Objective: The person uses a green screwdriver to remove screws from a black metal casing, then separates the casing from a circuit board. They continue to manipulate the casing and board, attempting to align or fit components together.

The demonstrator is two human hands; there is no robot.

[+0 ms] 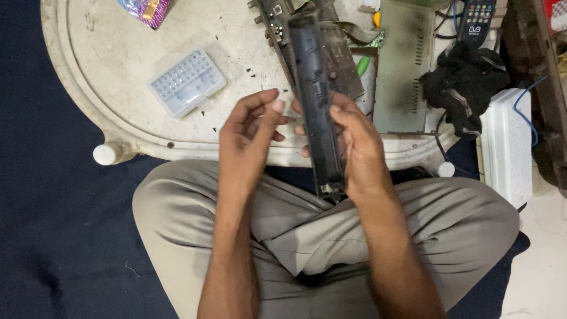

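From the head camera, looking down over crossed legs, the right hand [354, 147] is closed around a long black plastic panel [316, 88], a narrow strip held almost upright over the near rim of the white tabletop [88, 88], its lower end reaching down towards the lap. The left hand [251, 136] is loosely curled and grips nothing, its fingertips touching the strip's left edge near the middle. A steady hold seems best here: the right hand should brace the strip low down while the left works along the edge with light pressure, since thin plastic of this length will likely flex or snap at its clips if twisted. Behind the strip lie a circuit board [342, 59] and a grey metal cover [404, 65], both on the tabletop. To the left, well apart from the hands, sits a small clear plastic case [186, 82], lid shut, holding rows of small pieces that look like screwdriver bits, though too small to be sure. A remote control [475, 20] and a black cloth [463, 82] lie at the far right.
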